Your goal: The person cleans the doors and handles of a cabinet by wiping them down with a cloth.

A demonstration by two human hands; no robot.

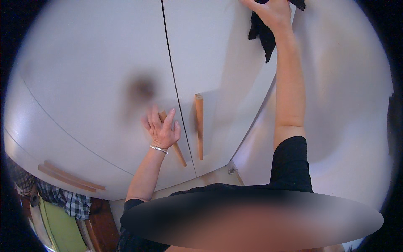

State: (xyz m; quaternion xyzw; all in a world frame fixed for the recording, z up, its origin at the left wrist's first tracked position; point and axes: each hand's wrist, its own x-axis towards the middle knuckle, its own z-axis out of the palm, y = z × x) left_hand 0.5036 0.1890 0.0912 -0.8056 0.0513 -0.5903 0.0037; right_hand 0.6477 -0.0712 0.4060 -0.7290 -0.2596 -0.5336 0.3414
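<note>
My left hand (pixel 161 130), with a silver bracelet at its wrist, lies over the wooden handle (pixel 179 154) of the left white cabinet door (pixel 105 54). Its fingers are spread, and the handle's top end shows between them. Up at the top edge, my right hand (pixel 275 14) presses a black cloth (pixel 261 31) to the right white door (pixel 218 50), near that door's outer edge. Ragged corners of the cloth hang out below the hand; the fingertips are partly cut off by the frame.
A second upright wooden handle (pixel 199 126) is on the right door. Two more wooden handles (pixel 75 178) sit lower left. Checked cloth (pixel 69 199), a green surface (pixel 63 227) and brown wooden furniture (pixel 103 222) stand at bottom left. A pale wall (pixel 344 105) borders the right.
</note>
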